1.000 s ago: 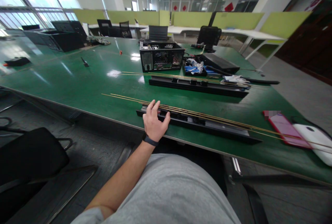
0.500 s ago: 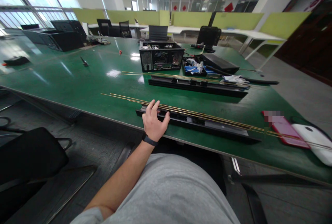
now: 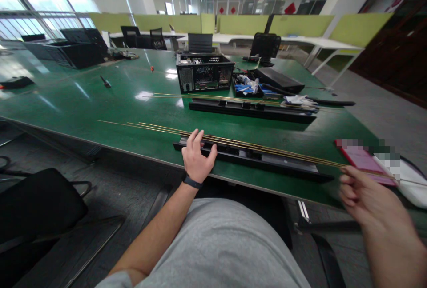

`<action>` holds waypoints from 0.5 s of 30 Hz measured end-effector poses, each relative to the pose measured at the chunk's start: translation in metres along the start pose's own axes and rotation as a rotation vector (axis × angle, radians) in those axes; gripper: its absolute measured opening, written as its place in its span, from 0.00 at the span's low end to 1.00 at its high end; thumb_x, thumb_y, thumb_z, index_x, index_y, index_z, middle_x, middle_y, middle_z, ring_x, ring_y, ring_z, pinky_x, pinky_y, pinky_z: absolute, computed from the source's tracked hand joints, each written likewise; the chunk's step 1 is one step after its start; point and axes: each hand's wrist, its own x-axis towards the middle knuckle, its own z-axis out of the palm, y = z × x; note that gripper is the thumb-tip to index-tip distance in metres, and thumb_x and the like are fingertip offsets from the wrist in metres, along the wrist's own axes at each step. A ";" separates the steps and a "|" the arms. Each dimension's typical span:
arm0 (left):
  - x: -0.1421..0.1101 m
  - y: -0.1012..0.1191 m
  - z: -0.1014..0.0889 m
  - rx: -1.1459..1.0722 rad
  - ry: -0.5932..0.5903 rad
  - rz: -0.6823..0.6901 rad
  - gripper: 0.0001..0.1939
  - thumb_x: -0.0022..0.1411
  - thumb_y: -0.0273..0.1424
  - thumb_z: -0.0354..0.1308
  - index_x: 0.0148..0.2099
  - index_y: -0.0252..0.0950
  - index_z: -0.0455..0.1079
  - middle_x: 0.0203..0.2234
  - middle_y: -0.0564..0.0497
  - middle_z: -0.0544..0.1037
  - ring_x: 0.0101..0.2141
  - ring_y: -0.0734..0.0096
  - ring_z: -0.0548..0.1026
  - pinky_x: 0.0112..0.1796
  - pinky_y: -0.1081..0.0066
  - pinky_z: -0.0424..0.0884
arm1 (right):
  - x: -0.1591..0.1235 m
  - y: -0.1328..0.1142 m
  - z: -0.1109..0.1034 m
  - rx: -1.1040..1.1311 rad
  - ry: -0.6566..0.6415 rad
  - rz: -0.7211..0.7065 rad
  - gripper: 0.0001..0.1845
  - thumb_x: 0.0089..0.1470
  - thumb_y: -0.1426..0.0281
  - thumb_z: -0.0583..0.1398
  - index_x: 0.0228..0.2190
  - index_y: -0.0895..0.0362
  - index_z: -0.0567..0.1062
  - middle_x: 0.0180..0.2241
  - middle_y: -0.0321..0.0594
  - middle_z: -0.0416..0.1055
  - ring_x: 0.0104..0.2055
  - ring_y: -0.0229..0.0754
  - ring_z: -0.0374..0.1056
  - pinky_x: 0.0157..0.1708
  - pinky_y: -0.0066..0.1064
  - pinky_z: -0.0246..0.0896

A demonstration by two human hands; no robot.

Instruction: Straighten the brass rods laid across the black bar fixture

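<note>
My left hand (image 3: 196, 157) lies with fingers apart across the left part of the nearer black channel-shaped bar (image 3: 283, 170), its fingertips at several thin brass rods (image 3: 240, 144). These rods run lengthwise along the bar and stick out past both its ends. One thin rod reaches farther left over the table than the others. At the right, my right hand (image 3: 362, 194) is closed in a pinch on a brass rod near the bar's right end. Beyond lies a second black bar (image 3: 253, 109), with more thin rods along its back edge.
An opened computer case (image 3: 205, 74) stands behind the far bar, beside a tray of blue-and-white gloves (image 3: 247, 86). A pink object (image 3: 360, 157) and a white one (image 3: 413, 188) lie at the right. The green table's front edge (image 3: 133, 152) runs close by.
My right hand has come into view at the right, pinching a brass rod. One rod now extends farther left than before. My left hand stays on the bar.
</note>
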 end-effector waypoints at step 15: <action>0.001 0.001 0.000 0.006 -0.021 -0.013 0.28 0.71 0.41 0.65 0.68 0.38 0.71 0.67 0.33 0.77 0.39 0.59 0.86 0.51 0.56 0.74 | -0.065 0.052 0.092 -0.003 -0.370 0.035 0.36 0.27 0.52 0.83 0.34 0.60 0.80 0.24 0.34 0.71 0.13 0.29 0.53 0.06 0.23 0.42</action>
